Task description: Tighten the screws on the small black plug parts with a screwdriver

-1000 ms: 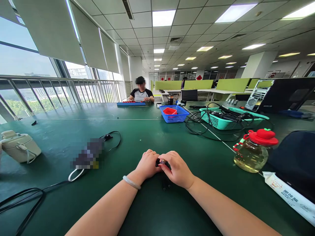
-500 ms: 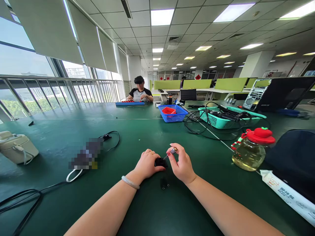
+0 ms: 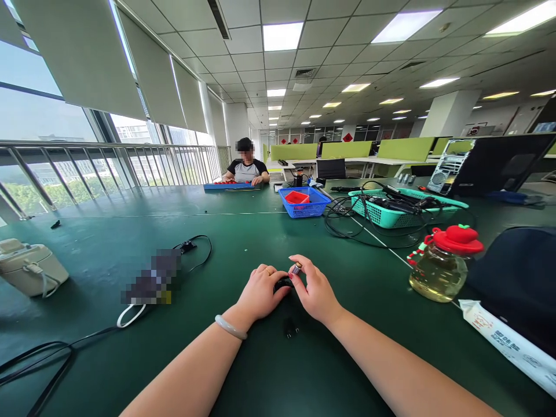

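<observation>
My left hand [image 3: 262, 294], with a pale bangle at the wrist, is closed around a small black part [image 3: 283, 282] on the green table. Fingers cover most of that part, so its kind does not show. Pinched between the thumb and fingers of my right hand [image 3: 316, 289] is a small screwdriver [image 3: 296, 268] with a metallic handle. It is tilted over the black part, and its tip is hidden. Just below, nearer to me, another small black piece [image 3: 290, 328] with shiny metal bits lies on the table.
A jar with a red lid [image 3: 447, 266] and a white packet [image 3: 508, 341] lie to the right. Farther back are a blue basket [image 3: 306, 208] and a teal basket [image 3: 386, 217] with cables. A cream case [image 3: 30, 269] stands left. Another person [image 3: 247, 168] sits across the table.
My right hand has shifted left, closer to the left hand, bringing the screwdriver handle over the black part. The left hand stays around the part.
</observation>
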Demonstrator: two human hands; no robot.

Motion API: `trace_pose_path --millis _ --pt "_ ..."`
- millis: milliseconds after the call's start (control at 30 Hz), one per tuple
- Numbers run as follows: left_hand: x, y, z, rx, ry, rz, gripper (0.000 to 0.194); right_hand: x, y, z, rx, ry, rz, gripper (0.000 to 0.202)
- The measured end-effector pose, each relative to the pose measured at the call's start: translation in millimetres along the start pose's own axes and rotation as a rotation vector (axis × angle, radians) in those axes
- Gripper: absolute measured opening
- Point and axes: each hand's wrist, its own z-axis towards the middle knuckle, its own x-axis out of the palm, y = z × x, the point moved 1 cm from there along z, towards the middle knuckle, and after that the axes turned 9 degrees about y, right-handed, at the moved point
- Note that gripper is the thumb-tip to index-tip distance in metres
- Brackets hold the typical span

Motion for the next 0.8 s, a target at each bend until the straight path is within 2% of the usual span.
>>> trace_pose_path --millis 67,167,233,333,467,800 --pt "-1.5 -2.6 0.3 -0.023 -0.009 0.051 0.037 -1.3 0.9 0.8 0.003 -0.032 0.106 0.034" --pt "-3.1 -5.9 1.7 -0.085 -0.034 0.110 0.043 -6.2 -1.0 4.1 0.060 -0.209 0.329 0.037" --pt "-3.5 -6.6 2.5 -0.147 -0.038 0.140 0.044 -9.4 -8.4 6.2 0.147 -0.355 0.452 0.039" --pt "-3.5 -4.8 2.4 -0.259 -0.019 0.184 0.043 -10.8 -28.3 6.7 0.328 -0.426 0.520 0.042" --pt "-2.3 -0.4 0.1 -0.361 0.027 0.224 0.041 -8.8 -52.0 3.8 0.513 -0.402 0.536 0.047" --pt "-1.3 0.0 -2.7 -0.388 0.051 0.280 0.039 -3.5 -49.1 1.7 0.512 -0.193 0.574 0.050"
